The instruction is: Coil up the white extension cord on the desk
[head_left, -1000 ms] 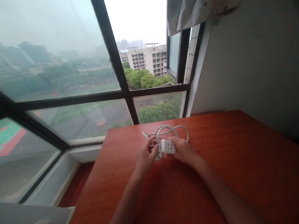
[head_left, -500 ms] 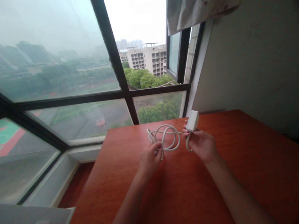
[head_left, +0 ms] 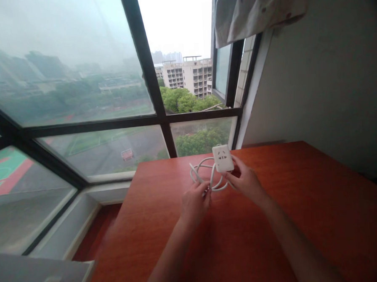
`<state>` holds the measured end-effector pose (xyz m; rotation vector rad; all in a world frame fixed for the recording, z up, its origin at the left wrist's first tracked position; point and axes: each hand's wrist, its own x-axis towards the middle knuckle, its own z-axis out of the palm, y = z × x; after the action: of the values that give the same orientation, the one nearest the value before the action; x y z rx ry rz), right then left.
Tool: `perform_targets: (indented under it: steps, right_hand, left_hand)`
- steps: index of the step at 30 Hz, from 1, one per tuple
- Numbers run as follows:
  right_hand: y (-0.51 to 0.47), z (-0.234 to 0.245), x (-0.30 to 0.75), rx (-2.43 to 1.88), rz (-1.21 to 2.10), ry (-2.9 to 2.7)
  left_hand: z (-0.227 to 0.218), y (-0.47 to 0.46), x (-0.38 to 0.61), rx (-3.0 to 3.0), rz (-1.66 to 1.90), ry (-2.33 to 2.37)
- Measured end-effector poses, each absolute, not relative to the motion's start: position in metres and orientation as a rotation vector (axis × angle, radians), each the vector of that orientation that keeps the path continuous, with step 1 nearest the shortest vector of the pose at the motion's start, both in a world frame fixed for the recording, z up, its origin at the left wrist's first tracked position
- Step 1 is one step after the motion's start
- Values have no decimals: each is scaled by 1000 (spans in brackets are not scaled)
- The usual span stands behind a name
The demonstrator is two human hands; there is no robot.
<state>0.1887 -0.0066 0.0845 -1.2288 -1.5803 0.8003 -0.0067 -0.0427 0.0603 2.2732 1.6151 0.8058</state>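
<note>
Above the red-brown wooden table point(head_left: 305, 202), my right hand point(head_left: 248, 182) grips a small white socket block point(head_left: 222, 158), its outlet face turned toward me. The block's white cable point(head_left: 206, 173) hangs in loose loops between both hands. My left hand point(head_left: 194, 203) is closed, pinching the cable coil near its lower edge. Both hands sit over the far middle of the table, close to the window.
A large window with dark frames point(head_left: 147, 76) runs behind and left of the table, and the table's left edge drops to a low sill. A grey wall point(head_left: 324, 79) stands on the right. A cloth point(head_left: 257, 7) hangs at the top. A grey surface point(head_left: 40, 279) lies at bottom left.
My right hand has brought the socket block back left toward the coil and turned its outlet face toward me. My left hand stays pinched on the cable.
</note>
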Motion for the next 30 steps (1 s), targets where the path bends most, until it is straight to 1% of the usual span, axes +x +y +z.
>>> perform_targets:
  steps: [5, 8, 12, 18, 20, 22, 27, 30]
  right_hand:
    - [-4, 120, 176, -1576, 264, -2169]
    - [2, 148, 164, -1736, 94, -2404]
    - [19, 162, 150, -1762, 168, -2626]
    - [44, 138, 161, -1418, 603, -2442]
    - [45, 134, 166, -1338, 651, -2475]
    - [42, 134, 167, -1301, 569, -2557]
    - [34, 133, 154, -1387, 105, -2685]
    - [32, 126, 147, -1436, -61, -2704]
  left_hand:
    - [58, -46, 0, 2403, 717, 1651]
    - [58, -48, 3, 2452, 692, 1635]
    - [60, -49, 4, 2510, 686, 1562]
    - [60, -46, 2, 2523, 707, 1540]
    - [60, -46, 2, 2547, 702, 1523]
    - [59, -46, 2, 2566, 692, 1518]
    - [60, -46, 1, 2517, 701, 1496]
    - [61, -45, -1, 2446, 715, 1486]
